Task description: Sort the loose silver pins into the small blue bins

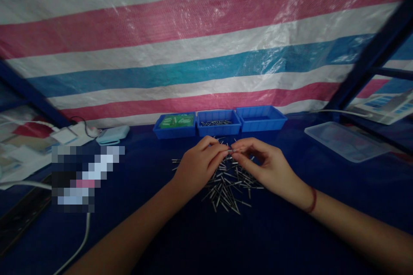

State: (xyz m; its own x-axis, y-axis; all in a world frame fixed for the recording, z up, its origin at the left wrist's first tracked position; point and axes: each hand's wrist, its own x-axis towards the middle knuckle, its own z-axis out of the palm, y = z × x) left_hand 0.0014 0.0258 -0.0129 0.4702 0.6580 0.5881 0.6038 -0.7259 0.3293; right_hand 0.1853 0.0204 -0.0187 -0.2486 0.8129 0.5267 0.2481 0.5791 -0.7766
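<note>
A loose pile of small metal pins (229,182) lies on the dark blue table cloth (245,240). Above the pile my left hand (198,165) and my right hand (269,165) meet fingertip to fingertip. Both hands are closed in a pinch on one small metal pin (231,150) held between them. A thin red band circles my right wrist.
Three blue trays stand in a row at the back: one with a green board (175,123), one with pins (218,123), one that looks bare (260,117). A clear plastic lid (346,141) lies right. A pale blue case (112,134), papers and a white cable (79,245) lie left.
</note>
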